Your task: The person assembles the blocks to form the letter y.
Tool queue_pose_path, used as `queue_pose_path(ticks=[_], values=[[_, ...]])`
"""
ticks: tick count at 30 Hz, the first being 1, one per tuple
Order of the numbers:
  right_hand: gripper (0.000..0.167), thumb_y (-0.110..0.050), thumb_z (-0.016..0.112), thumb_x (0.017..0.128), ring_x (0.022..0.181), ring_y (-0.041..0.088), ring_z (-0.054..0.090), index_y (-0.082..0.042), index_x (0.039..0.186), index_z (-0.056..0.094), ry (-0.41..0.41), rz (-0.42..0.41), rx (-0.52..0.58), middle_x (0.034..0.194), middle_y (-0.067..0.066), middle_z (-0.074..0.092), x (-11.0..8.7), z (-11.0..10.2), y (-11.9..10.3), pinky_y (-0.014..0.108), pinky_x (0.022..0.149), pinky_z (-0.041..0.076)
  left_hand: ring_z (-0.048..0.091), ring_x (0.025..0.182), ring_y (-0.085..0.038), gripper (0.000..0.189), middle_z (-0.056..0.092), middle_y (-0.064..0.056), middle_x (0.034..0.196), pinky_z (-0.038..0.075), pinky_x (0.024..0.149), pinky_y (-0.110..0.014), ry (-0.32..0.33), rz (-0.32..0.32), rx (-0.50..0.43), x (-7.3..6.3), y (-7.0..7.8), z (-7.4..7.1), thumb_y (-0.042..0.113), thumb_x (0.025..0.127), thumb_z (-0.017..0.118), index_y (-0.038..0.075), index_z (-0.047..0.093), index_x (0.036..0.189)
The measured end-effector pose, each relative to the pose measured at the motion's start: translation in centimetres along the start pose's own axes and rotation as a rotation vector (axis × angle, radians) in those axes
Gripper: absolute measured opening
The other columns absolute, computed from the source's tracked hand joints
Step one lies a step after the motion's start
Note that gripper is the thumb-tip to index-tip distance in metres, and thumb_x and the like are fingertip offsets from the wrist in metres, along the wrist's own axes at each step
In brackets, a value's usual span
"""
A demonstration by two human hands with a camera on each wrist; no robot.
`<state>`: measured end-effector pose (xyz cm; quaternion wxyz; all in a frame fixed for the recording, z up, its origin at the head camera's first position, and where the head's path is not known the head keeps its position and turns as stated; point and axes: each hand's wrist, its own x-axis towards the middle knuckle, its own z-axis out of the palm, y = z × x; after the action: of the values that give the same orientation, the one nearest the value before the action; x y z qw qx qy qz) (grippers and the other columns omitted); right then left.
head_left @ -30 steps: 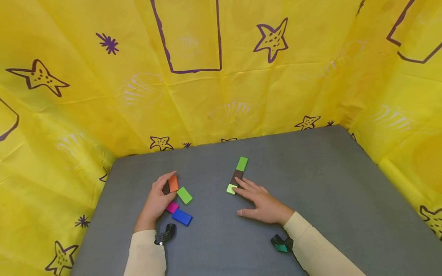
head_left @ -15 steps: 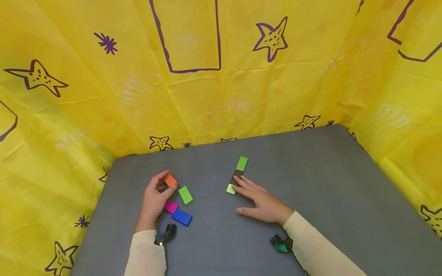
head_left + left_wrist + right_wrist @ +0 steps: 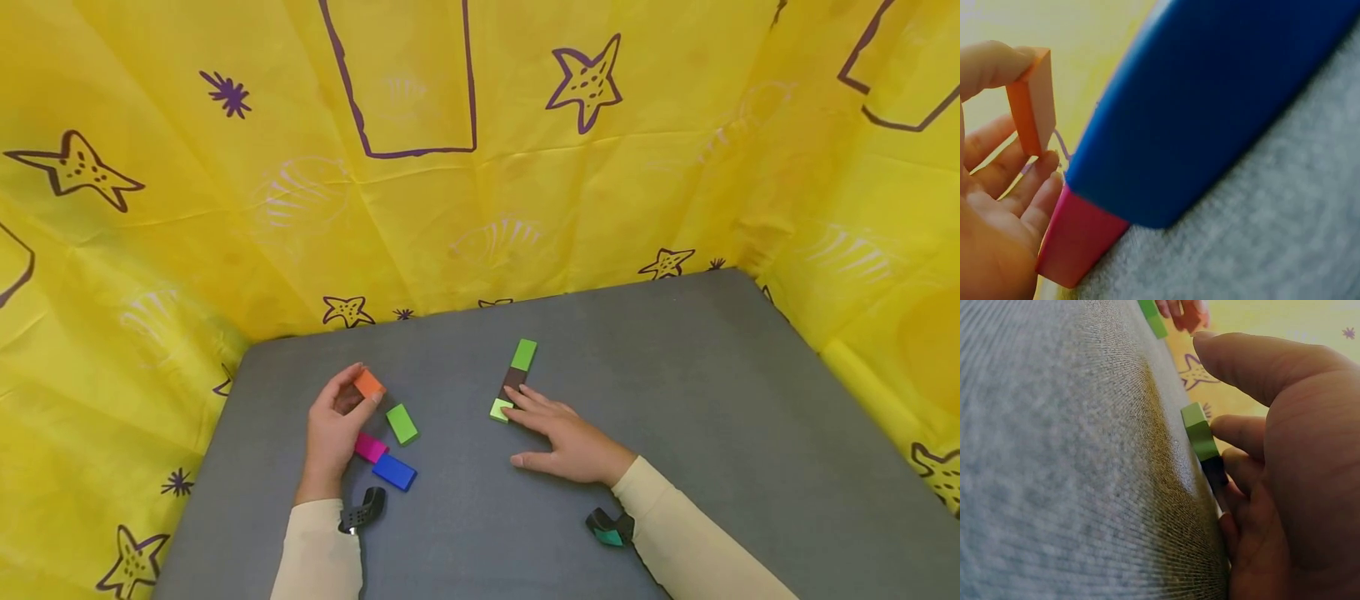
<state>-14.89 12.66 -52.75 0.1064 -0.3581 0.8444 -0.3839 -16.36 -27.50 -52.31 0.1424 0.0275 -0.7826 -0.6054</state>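
Note:
My left hand pinches an orange block between thumb and fingertips. In the left wrist view the orange block hangs tilted above the table. Just below that hand lie a pink block and a blue block, end against end. A green block lies to its right. With fingers spread, my right hand touches a straight row of blocks: a light green block nearest, a dark brown block partly under the fingertips, and a green block at the far end.
The blocks lie on a grey table. A yellow cloth with purple starfish drawings rises along its back and sides. Black wrist-worn devices, one on the left wrist and one on the right, stick out over the table.
My left hand has lifted the orange block, turned it and drawn it slightly left and away from me. The green block beside it has shifted a little. My right hand has stayed on the row.

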Motion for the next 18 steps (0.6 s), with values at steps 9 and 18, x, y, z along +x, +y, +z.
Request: queue_pose_path(ticks=[9, 18], values=[[0.08, -0.049, 0.074, 0.104, 0.165, 0.025, 0.011, -0.015, 0.169, 0.042, -0.002, 0.008, 0.001, 0.18, -0.001, 0.021, 0.1, 0.1, 0.1, 0.069, 0.123, 0.017, 0.065, 0.122, -0.021, 0.058, 0.061, -0.016, 0.146, 0.05, 0.102, -0.022, -0.02, 0.019, -0.083, -0.2, 1.3, 1.2, -0.002, 0.096, 0.083, -0.001, 0.063, 0.15], [0.08, -0.05, 0.074, 0.104, 0.165, 0.024, 0.012, -0.015, 0.169, 0.043, 0.003, 0.011, 0.0, 0.179, -0.002, 0.022, 0.0, 0.1, 0.1, 0.069, 0.123, 0.018, 0.064, 0.126, -0.026, 0.052, 0.059, -0.016, 0.142, 0.05, 0.103, -0.025, -0.055, 0.026, -0.114, -0.4, 2.1, 2.4, -0.005, 0.094, 0.083, -0.006, 0.066, 0.144]])
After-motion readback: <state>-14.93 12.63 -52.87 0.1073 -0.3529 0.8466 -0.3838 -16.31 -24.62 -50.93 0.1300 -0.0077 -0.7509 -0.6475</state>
